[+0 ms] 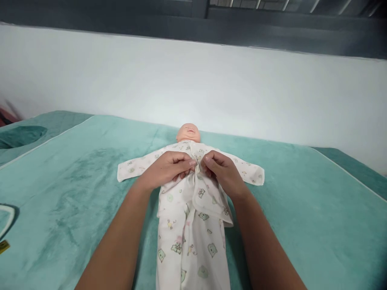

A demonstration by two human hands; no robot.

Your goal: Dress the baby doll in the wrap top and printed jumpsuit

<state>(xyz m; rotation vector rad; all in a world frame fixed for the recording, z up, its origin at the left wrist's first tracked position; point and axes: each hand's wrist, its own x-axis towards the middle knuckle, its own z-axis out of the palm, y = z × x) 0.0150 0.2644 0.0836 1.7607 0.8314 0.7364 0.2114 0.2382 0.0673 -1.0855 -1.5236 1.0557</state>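
Observation:
A baby doll [189, 133] lies on its back, wearing a white printed baby shirt [208, 197] and matching printed trousers [193, 253]. The shirt's sleeves stretch out to both sides. At the chest, my left hand [173, 166] pinches one edge of the shirt's front opening. Close beside it, my right hand [220, 167] pinches the other edge, fingers curled. Between the two sets of fingertips the front seam shows. Below my hands the lower front hangs apart in a flap. Whether a fastener is between the fingers is hidden.
A teal plush cover [81, 193] with pale piping spreads under the doll. Behind it rises a white wall [193, 84] below a dark window frame [121, 24]. At the left edge lie part of a white curved object [10, 217] and a yellow piece [4, 246].

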